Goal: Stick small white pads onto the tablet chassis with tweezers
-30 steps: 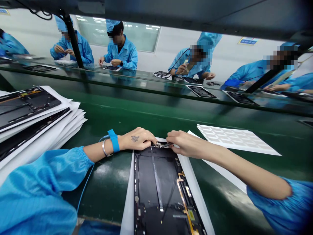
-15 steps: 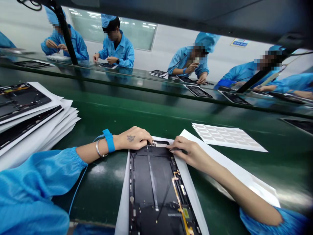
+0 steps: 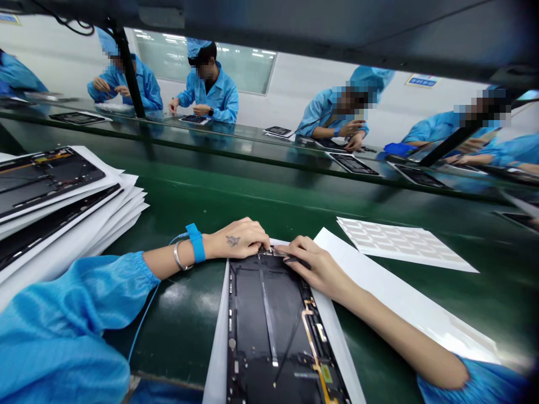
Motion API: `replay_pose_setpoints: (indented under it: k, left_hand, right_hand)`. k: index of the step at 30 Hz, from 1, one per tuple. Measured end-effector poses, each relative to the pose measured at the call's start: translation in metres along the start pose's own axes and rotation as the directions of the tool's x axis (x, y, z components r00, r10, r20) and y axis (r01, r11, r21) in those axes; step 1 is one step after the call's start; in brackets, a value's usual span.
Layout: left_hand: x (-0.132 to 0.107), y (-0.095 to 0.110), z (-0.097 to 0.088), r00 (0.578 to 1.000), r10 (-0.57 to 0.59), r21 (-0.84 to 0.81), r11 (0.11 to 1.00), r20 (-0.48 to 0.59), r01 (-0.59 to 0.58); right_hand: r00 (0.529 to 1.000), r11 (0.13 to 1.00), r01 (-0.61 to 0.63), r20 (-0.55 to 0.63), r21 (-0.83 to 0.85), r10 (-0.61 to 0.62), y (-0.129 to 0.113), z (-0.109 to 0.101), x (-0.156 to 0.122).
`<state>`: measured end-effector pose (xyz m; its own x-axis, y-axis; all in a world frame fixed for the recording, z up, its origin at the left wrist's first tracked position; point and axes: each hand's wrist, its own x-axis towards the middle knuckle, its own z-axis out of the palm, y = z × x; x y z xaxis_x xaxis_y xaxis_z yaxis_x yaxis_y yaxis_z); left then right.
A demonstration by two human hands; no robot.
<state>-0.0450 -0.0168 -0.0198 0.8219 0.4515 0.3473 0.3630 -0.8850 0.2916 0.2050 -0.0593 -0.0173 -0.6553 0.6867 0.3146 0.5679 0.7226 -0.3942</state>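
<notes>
A black tablet housing (image 3: 248, 314) with its inside facing up lies lengthwise before me on a white sheet (image 3: 218, 336). A flat ribbon cable (image 3: 268, 320), a thin dark wire and gold flex strips run along it. At the housing's far left corner, my left hand (image 3: 240, 238) is closed, its curled fingers gripping the edge; the fingertips are partly hidden. Close by on the right, my right hand (image 3: 314, 261) pinches dark tweezers (image 3: 298, 261) over the far end. The tweezers' tips are too small to make out. A blue wrist strap (image 3: 196, 242) circles my left wrist.
A stack of housings (image 3: 46, 174) between white sheets stands at the left. Right of the work lie a white sheet (image 3: 379, 292) and label sheets (image 3: 404, 244). A raised green ledge (image 3: 236, 147) crosses behind, with co-workers (image 3: 214, 87) in blue beyond. A dark shelf (image 3: 295, 33) hangs overhead.
My right hand has come left, closer to my left hand, and now covers part of the housing's far end. My left hand stays at its corner. The whole view has shifted slightly.
</notes>
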Motion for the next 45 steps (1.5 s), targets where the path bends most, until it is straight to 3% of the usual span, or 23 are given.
replay_pose_setpoints:
  k: [6,8,11,13,15,18,20,22,25,28,30,32,33,35,36,38,40,42,43,45]
  left_hand:
    - [-0.003,0.001,-0.007,0.999,-0.038,0.004,0.999,0.021,0.038]
    - [-0.004,0.003,-0.011,0.995,-0.093,0.054,0.994,0.029,0.091]
    - [-0.003,0.008,-0.016,0.968,-0.237,0.195,0.957,0.089,0.216]
    - [-0.002,0.010,-0.018,0.947,-0.285,0.222,0.943,0.146,0.250]
    - [-0.002,0.007,-0.021,0.944,-0.289,0.135,0.954,0.158,0.269]
    - [-0.003,-0.014,-0.038,0.938,-0.337,0.030,0.941,0.080,0.336]
    - [-0.002,-0.039,-0.059,0.908,-0.420,0.047,0.906,-0.017,0.420]
    - [-0.001,-0.069,-0.084,0.840,-0.520,0.045,0.845,-0.158,0.532]
    - [0.005,-0.114,-0.113,0.677,-0.634,0.010,0.727,-0.373,0.687]
    - [0.012,-0.145,-0.124,0.493,-0.690,-0.041,0.601,-0.530,0.798]
    - [0.016,-0.156,-0.125,0.395,-0.704,-0.066,0.530,-0.591,0.846]
    - [0.019,-0.160,-0.123,0.345,-0.698,-0.062,0.486,-0.627,0.872]
    - [0.020,-0.160,-0.122,0.343,-0.690,-0.044,0.477,-0.638,0.878]
    - [0.022,-0.154,-0.115,0.386,-0.664,0.020,0.488,-0.640,0.873]
    - [0.023,-0.149,-0.109,0.434,-0.649,0.066,0.510,-0.624,0.858]
    - [0.027,-0.133,-0.089,0.578,-0.612,0.173,0.591,-0.539,0.788]
    - [0.030,-0.111,-0.062,0.742,-0.554,0.266,0.703,-0.376,0.660]
    - [0.032,-0.086,-0.032,0.864,-0.471,0.308,0.807,-0.180,0.504]
    - [0.033,-0.074,-0.020,0.903,-0.421,0.310,0.850,-0.087,0.426]
    - [0.034,-0.051,-0.002,0.942,-0.334,0.304,0.902,0.043,0.306]
  right_hand:
    - [0.999,0.999,0.003,0.050,-0.049,0.000,0.003,0.005,0.003]
    - [1.000,0.999,0.017,0.001,-0.034,-0.017,0.005,0.008,0.004]
    - [0.986,1.000,0.021,-0.167,-0.011,-0.023,0.009,0.010,0.005]
    - [0.950,1.000,0.027,-0.311,0.010,-0.022,0.010,0.009,0.006]
    - [0.899,0.998,0.054,-0.437,0.035,-0.033,0.008,0.006,0.005]
    - [0.817,0.990,0.122,-0.574,0.074,-0.057,-0.001,0.001,0.003]
    - [0.775,0.984,0.148,-0.630,0.102,-0.051,-0.007,-0.001,0.002]
    - [0.753,0.980,0.147,-0.658,0.132,-0.024,-0.010,0.000,0.002]
    - [0.764,0.979,0.089,-0.643,0.183,0.051,-0.007,0.003,0.005]
    - [0.780,0.973,0.007,-0.610,0.230,0.139,-0.002,0.004,0.008]
    - [0.783,0.968,-0.021,-0.598,0.250,0.171,0.000,0.003,0.008]
    - [0.788,0.966,-0.032,-0.588,0.258,0.184,0.001,0.003,0.008]
    - [0.792,0.965,-0.035,-0.582,0.259,0.185,0.001,0.003,0.008]
    - [0.805,0.965,-0.039,-0.564,0.261,0.185,0.001,0.003,0.008]
    - [0.814,0.964,-0.043,-0.550,0.263,0.186,0.001,0.003,0.008]
    - [0.833,0.962,-0.054,-0.520,0.266,0.190,0.000,0.003,0.008]
    - [0.852,0.963,-0.059,-0.490,0.261,0.186,0.000,0.004,0.008]
    - [0.870,0.968,-0.048,-0.467,0.245,0.161,0.000,0.004,0.008]
    - [0.880,0.971,-0.035,-0.454,0.236,0.142,0.001,0.004,0.008]
    - [0.894,0.975,0.004,-0.437,0.224,0.096,0.003,0.006,0.006]
